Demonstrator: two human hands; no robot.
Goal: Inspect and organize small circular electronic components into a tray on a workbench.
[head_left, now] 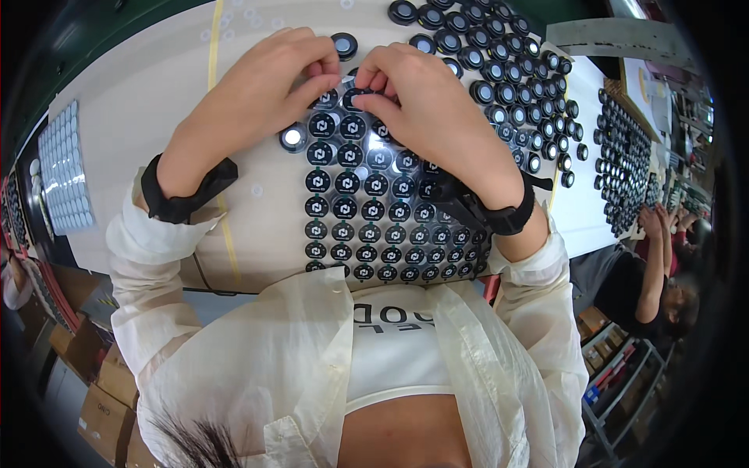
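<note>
A pale shirt [234,366] fills the lower frame as left hand [273,74] and right hand [425,90] hold thumb near forefinger, any pinch unclear, at the top of a centre-frame sheet [331,195] whose near-full label rows [372,210] suggest little done, much left.

Pucks [505,95] lie behind and right of the label sheet [360,196]

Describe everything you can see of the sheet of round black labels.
The sheet looks like clear, glossy plastic carrying rows of round black labels, each with a white symbol. It lies face up on the pale table, its near end by the person's torso. Light glares off its upper middle. The left hand and right hand are at its far end, partly hiding it; whether they touch it is unclear.
</note>
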